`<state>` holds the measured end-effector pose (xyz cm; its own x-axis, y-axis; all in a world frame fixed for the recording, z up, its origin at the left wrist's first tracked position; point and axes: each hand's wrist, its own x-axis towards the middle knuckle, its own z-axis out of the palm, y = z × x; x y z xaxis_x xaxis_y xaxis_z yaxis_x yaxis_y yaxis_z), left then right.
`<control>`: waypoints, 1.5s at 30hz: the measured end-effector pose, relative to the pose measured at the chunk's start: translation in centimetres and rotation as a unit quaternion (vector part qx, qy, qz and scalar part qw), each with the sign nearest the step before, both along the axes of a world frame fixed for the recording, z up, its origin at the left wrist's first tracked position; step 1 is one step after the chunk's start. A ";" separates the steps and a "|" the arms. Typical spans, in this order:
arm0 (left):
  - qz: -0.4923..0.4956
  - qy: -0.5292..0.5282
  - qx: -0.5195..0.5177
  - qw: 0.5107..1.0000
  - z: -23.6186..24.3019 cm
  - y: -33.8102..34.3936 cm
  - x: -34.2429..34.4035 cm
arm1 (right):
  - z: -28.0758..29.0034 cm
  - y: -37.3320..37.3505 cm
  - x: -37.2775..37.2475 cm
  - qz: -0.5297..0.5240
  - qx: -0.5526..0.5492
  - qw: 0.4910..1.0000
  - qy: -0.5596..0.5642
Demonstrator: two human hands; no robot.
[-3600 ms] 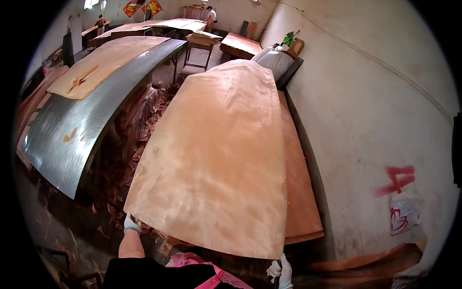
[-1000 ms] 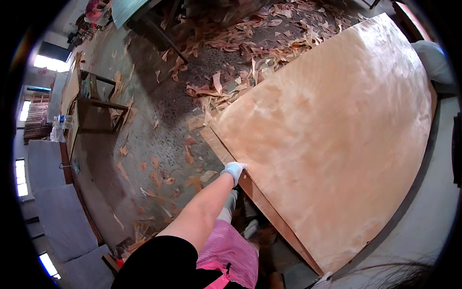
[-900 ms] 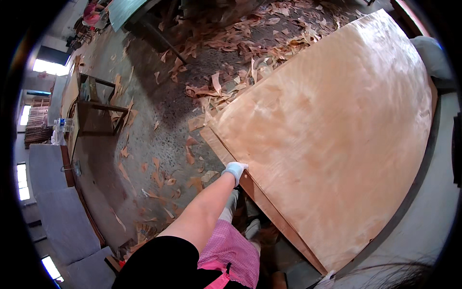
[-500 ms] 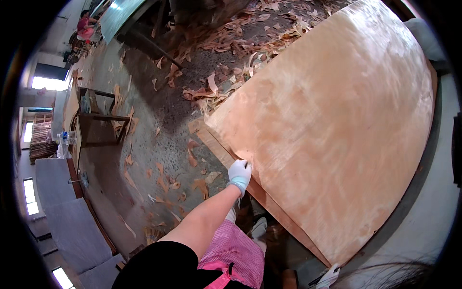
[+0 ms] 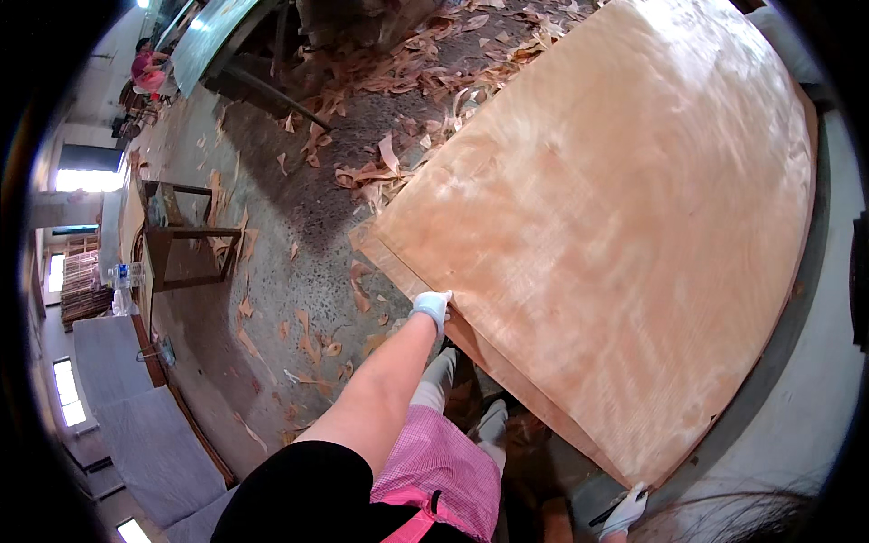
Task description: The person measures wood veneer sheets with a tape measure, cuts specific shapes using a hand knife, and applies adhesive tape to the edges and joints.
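Note:
A large, thin, pale-brown wood veneer sheet [image 5: 597, 235] lies over a stack, with the edge of another veneer sheet [image 5: 367, 240] showing beneath it on the left. My left hand [image 5: 434, 308], in a white glove, is closed on the top sheet's near left edge, fingertips pinching it. At the sheet's near corner, my right hand [image 5: 626, 512], also gloved in white, has its fingers closed on the corner. A thin dark object [image 5: 603, 518] sticks out beside that hand; its kind is too small to make out.
Veneer scraps [image 5: 389, 154] litter the concrete floor [image 5: 299, 226]. Left stand a wooden frame table [image 5: 195, 233] with a plastic bottle [image 5: 125, 275] beside it, and grey sheet stacks [image 5: 145, 443]. A person [image 5: 149, 68] sits far left near another table [image 5: 213, 41]. A pale wall ledge [image 5: 787, 407] runs along the right.
My left hand has moved a little left and up with the sheet's edge, which lies flatter. The sheet's near corner and my right hand have shifted slightly right and up.

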<state>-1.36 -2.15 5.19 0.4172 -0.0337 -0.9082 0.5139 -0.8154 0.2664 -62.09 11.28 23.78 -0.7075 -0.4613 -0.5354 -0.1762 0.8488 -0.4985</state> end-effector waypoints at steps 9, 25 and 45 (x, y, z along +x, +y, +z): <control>-0.001 0.054 -0.036 0.998 -2.7 1.7 1.7 | -2.0 1.0 -0.8 0.010 -0.002 1.000 -0.001; 0.015 -0.086 -0.021 0.996 0.4 0.8 -0.7 | -4.1 1.3 1.8 -0.075 -0.054 0.995 -0.046; -0.939 -0.146 -0.018 0.310 3.3 0.6 -25.3 | -11.1 12.0 0.1 -0.075 0.075 0.989 -0.101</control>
